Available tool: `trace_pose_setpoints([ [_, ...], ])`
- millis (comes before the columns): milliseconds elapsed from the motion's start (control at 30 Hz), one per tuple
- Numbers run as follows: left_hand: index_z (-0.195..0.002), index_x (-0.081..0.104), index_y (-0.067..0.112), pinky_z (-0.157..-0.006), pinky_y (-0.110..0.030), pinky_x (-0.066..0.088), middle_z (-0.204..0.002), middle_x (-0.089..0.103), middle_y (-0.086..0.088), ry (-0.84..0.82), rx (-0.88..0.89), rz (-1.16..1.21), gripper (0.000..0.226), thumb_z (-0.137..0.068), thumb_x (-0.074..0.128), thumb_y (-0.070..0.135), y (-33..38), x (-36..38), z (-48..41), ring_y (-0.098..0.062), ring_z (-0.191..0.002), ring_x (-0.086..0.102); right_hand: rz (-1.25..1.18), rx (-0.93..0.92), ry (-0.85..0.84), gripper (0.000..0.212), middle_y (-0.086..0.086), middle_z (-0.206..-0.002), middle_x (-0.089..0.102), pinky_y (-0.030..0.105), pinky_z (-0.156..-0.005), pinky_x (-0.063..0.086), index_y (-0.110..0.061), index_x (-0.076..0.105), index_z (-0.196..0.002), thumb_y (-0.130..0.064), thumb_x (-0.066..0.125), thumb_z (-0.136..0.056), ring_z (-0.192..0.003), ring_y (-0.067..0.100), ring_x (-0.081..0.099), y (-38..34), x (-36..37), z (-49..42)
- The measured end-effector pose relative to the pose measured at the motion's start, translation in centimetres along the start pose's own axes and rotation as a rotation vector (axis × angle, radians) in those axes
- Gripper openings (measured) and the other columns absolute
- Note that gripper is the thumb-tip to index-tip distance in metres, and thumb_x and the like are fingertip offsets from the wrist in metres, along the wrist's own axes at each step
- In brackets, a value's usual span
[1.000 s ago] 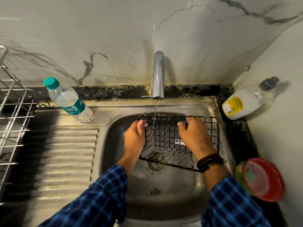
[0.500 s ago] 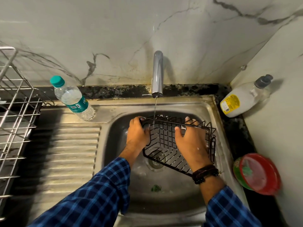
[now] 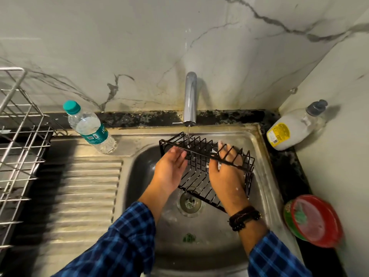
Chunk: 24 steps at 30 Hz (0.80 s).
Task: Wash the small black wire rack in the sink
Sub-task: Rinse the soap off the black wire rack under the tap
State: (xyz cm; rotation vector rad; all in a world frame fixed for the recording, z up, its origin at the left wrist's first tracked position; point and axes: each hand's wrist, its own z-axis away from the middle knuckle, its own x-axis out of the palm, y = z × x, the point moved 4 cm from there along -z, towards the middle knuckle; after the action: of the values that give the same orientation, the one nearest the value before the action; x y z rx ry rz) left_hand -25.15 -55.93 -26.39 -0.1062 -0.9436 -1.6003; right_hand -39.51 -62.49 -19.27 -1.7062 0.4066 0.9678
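Small black wire rack (image 3: 196,176) is tilted over the sink (image 3: 199,246), between the two hands and above the drain (image 3: 188,202), and a thin water stream from the tap (image 3: 189,96) falls on its far edge. The left hand (image 3: 169,172) presses its straight fingers against the rack's left end, and the right hand (image 3: 227,178) lies inside the rack, fingers stretched out behind the wires, with some foam. A water bottle (image 3: 89,126) is far left of the left hand, and a soap bottle (image 3: 293,128) is right of the right hand.

left grip (image 3: 169,170) flat, right grip (image 3: 227,174) flat
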Motion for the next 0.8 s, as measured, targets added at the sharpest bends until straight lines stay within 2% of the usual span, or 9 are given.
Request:
trace_pose_setpoints([
  [67, -0.128, 0.060, 0.015, -0.103, -0.042, 0.046, -0.103, 0.070, -0.005, -0.014, -0.066, 0.096, 0.038, -0.105, 0.042, 0.039, 0.4, 1.0, 0.7, -0.024, -0.104, 0.064, -0.024, 0.009, -0.060, 0.055, 0.018, -0.159, 0.031, 0.050, -0.119, 0.018, -0.008, 0.036, -0.152, -0.025, 0.041, -0.100, -0.148, 0.036, 0.025, 0.8, 1.3, 0.9],
  [133, -0.114, 0.066, 0.020, -0.100, -0.045, 0.049, -0.110, 0.072, -0.008, -0.079, -0.074, 0.247, 0.032, -0.099, 0.045, 0.039, 0.3, 2.2, 1.6, -0.028, -0.107, 0.066, 0.031, -0.105, 0.003, 0.055, 0.021, -0.152, 0.041, 0.058, -0.114, 0.031, -0.003, 0.044, -0.147, -0.027, 0.042, -0.098, -0.141, 0.039, 0.038, 1.2, 1.9, 1.8],
  [267, -0.122, 0.068, 0.025, -0.096, -0.048, 0.054, -0.127, 0.070, -0.013, -0.120, 0.005, 0.485, 0.039, -0.103, 0.037, 0.040, 0.1, 3.0, 2.9, -0.031, -0.112, 0.071, 0.139, -0.263, 0.074, 0.048, 0.009, -0.151, 0.046, 0.041, -0.113, 0.039, -0.008, 0.045, -0.148, -0.022, 0.042, -0.102, -0.138, 0.025, 0.046, 1.7, 3.0, 2.5],
  [367, -0.116, 0.071, 0.023, -0.065, -0.033, 0.062, -0.106, 0.073, -0.012, -0.139, -0.058, 0.580, 0.046, -0.106, 0.030, 0.041, 0.4, 3.4, 3.3, -0.022, -0.079, 0.074, -0.070, -0.234, 0.039, 0.055, 0.003, -0.158, 0.037, 0.043, -0.118, 0.033, -0.007, 0.041, -0.150, -0.003, 0.050, -0.096, -0.148, 0.018, 0.031, 2.7, 3.4, 2.5],
  [433, -0.117, 0.063, 0.026, -0.049, -0.023, 0.054, -0.087, 0.071, -0.009, -0.100, -0.110, 0.556, 0.036, -0.106, 0.030, 0.037, 0.2, 3.6, 3.2, -0.014, -0.055, 0.062, -0.184, -0.185, -0.010, 0.062, -0.004, -0.163, 0.027, 0.048, -0.119, 0.031, -0.014, 0.036, -0.153, 0.001, 0.052, -0.095, -0.152, 0.014, 0.018, 3.2, 3.5, 2.5],
  [533, -0.114, 0.063, 0.020, -0.065, -0.028, 0.055, -0.091, 0.071, -0.005, 0.035, -0.078, 0.358, 0.031, -0.103, 0.036, 0.032, 0.0, 3.6, 2.4, -0.017, -0.063, 0.059, -0.379, -0.135, -0.015, 0.065, -0.009, -0.163, 0.026, 0.048, -0.116, 0.036, -0.041, 0.027, -0.154, -0.015, 0.051, -0.099, -0.151, 0.012, 0.022, 3.0, 3.1, 1.9],
  [600, -0.108, 0.071, 0.019, -0.090, -0.039, 0.052, -0.105, 0.071, -0.002, 0.038, -0.060, 0.251, 0.033, -0.099, 0.043, 0.032, 0.2, 3.8, 2.6, -0.020, -0.084, 0.063, -0.364, -0.163, 0.031, 0.055, -0.003, -0.161, 0.032, 0.044, -0.116, 0.037, -0.030, 0.034, -0.153, -0.024, 0.051, -0.101, -0.148, 0.015, 0.030, 2.6, 2.5, 1.4],
  [667, -0.121, 0.072, 0.019, -0.103, -0.049, 0.047, -0.123, 0.071, -0.005, -0.019, -0.044, 0.323, 0.040, -0.099, 0.043, 0.036, 0.5, 3.8, 3.2, -0.027, -0.109, 0.065, -0.261, -0.248, 0.089, 0.051, 0.005, -0.158, 0.037, 0.039, -0.118, 0.034, -0.009, 0.044, -0.148, -0.017, 0.057, -0.100, -0.147, 0.020, 0.033, 2.2, 2.5, 0.9],
  [800, -0.112, 0.069, 0.015, -0.099, -0.060, 0.049, -0.128, 0.069, -0.018, -0.035, 0.024, 0.517, 0.062, -0.100, 0.030, 0.061, 0.3, 3.4, 5.0, -0.039, -0.121, 0.064, -0.304, -0.217, 0.049, 0.049, -0.002, -0.161, 0.032, 0.034, -0.123, 0.022, -0.009, 0.047, -0.147, -0.005, 0.059, -0.099, -0.152, 0.013, 0.018, 2.5, 3.5, 0.8],
])
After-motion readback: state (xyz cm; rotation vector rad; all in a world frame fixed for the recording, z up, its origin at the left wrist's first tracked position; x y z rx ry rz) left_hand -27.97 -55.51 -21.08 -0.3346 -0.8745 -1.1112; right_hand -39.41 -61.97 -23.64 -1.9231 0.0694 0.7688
